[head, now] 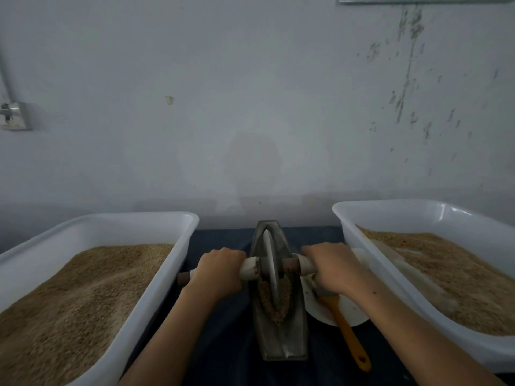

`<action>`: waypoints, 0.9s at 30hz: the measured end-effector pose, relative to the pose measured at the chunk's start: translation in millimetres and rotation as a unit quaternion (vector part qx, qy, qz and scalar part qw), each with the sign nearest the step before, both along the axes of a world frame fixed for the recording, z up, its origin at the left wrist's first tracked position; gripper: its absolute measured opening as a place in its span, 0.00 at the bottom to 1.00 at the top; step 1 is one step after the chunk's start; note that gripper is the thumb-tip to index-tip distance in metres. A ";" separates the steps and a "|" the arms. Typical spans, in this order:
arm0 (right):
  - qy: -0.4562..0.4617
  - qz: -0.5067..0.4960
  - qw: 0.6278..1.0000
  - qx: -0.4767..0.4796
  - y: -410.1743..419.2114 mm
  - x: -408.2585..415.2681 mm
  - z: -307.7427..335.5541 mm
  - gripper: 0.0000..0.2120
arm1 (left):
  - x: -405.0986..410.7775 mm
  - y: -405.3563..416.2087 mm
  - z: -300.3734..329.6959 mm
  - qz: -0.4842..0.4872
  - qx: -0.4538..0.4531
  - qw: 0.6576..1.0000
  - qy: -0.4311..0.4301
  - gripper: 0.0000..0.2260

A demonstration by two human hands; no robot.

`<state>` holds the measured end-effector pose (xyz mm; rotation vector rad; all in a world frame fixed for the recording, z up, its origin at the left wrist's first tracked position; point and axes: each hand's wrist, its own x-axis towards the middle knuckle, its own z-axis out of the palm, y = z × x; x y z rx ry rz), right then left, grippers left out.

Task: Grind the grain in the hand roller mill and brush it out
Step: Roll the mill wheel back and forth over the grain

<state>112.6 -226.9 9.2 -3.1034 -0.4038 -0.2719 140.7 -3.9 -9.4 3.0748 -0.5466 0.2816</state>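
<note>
The mill (281,324) sits mid-worktop (223,344) between two white tubs, grain (274,302) heaped in its trough under the upright wheel (271,268). The left hand (220,270) and right hand (331,267) each have their grip clamped on an axle handle. A brush (347,332) lies on a plate (351,310) just right. The left tub (156,218) and right tub (404,207) hold grain.

Perhaps a small grain-processing workroom: grain-filled white tubs (178,218) against a stained, peeling wall (250,107).
</note>
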 end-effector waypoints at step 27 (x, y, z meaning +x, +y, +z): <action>0.015 -0.052 0.998 -0.038 2.4 28.7 -8.9 0.10 | 18.8 -9.5 1.1 0.009 0.036 0.999 -0.025 0.11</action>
